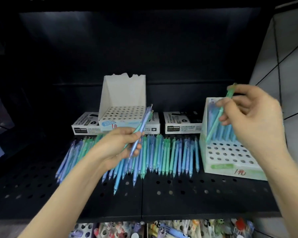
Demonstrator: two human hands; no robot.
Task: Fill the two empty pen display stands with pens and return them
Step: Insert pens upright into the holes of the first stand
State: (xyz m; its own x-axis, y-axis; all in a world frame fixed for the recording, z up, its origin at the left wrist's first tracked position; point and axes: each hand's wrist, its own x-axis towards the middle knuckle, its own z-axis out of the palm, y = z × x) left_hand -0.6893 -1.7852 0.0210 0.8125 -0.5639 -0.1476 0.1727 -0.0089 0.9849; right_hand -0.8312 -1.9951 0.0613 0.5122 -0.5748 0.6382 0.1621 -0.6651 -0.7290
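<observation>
Several blue, green and lilac pens (pixel 162 155) lie in a row on the black perforated shelf (pixel 179 194). My left hand (pixel 117 145) grips a small bunch of pens (pixel 142 127) above that row. My right hand (pixel 255 117) pinches a green pen (pixel 218 117), tilted, its tip over the holes of the right display stand (pixel 230 158). That stand has pens standing in its back rows; its front holes are bare. A second white stand (pixel 122 107), with no pens in it, sits on flat boxes behind.
Flat black-and-white marker boxes (pixel 181 125) lie at the back of the shelf. A lower shelf (pixel 162 229) shows colourful stationery. A light tiled wall (pixel 291 66) is at the right. The shelf's front strip is bare perforated metal.
</observation>
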